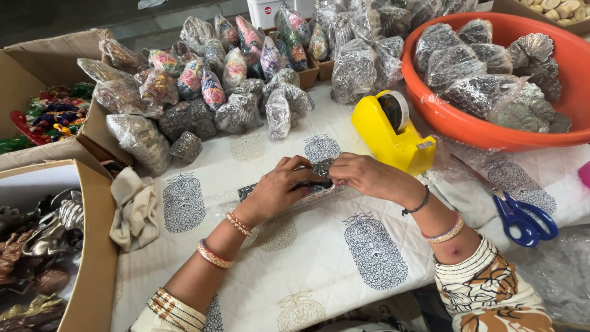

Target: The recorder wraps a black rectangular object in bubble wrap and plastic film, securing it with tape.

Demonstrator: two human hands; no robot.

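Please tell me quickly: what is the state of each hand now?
Left hand: closed on the silver ornament in clear plastic wrap.
Right hand: also closed on its other end.

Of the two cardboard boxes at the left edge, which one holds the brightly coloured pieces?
The upper cardboard box, behind the wrapped pile: it holds red, green and blue pieces. The lower cardboard box holds dull metallic figures instead.

Bright, even daylight fills the scene. Shadows under the hands [326, 181] are soft. Plastic wrappers [362, 64] glint with small glare spots. Focus is sharp; edges bow slightly from wide-angle distortion.
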